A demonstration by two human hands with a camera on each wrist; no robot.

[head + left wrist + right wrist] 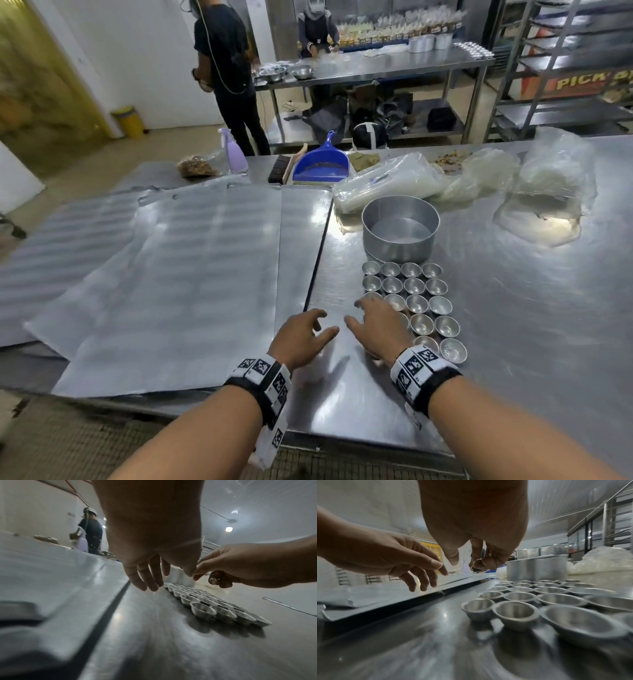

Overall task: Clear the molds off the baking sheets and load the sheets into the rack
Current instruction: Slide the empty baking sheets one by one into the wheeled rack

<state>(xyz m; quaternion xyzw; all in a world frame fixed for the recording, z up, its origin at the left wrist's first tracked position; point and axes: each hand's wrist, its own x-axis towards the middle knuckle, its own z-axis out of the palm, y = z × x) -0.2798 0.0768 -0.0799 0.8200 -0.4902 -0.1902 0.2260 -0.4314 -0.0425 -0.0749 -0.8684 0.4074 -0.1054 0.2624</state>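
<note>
On table [513, 325]: one pan [400, 229], two hands.

Small metal molds [416, 303] upright in rows beside flat sheets [191, 274]

a blue dustpan [322, 164] lies at the far edge of the steel worktop [513, 308], a dark brush [279, 168] just beside it on the left. further left stand a lilac spray bottle [234, 150] and a bag of brownish stuff [197, 166] — crumbs, perhaps. clear plastic bags [387, 183] are heaped to the right. beyond, a person in black [227, 68] stands by a second table — a yellow bin [129, 120] sits against the wall.
</note>
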